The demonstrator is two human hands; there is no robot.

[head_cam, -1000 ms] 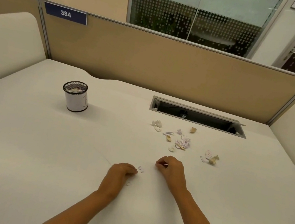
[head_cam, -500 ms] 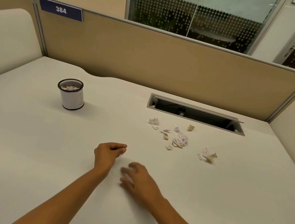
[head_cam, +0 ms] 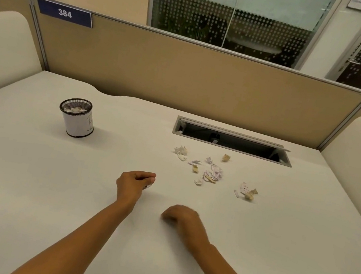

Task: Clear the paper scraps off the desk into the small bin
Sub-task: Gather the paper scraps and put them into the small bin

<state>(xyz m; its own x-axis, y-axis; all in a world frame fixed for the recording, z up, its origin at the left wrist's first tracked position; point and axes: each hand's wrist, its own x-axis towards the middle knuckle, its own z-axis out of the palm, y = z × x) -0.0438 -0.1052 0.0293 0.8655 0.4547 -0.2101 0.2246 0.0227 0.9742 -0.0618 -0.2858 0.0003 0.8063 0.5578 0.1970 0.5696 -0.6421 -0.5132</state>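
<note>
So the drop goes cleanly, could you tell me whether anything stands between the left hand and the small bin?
Nothing visible does. Only bare desk lies between the left hand, which pinches a paper scrap, and the mesh bin. The loose scraps and the cable hatch lie off to the right.

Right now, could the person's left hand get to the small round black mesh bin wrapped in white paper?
Probably yes. The left hand, pinching a small white paper scrap, has only bare white desk between it and the black mesh bin, which stands open-topped farther left. Nothing blocks the way.
</note>
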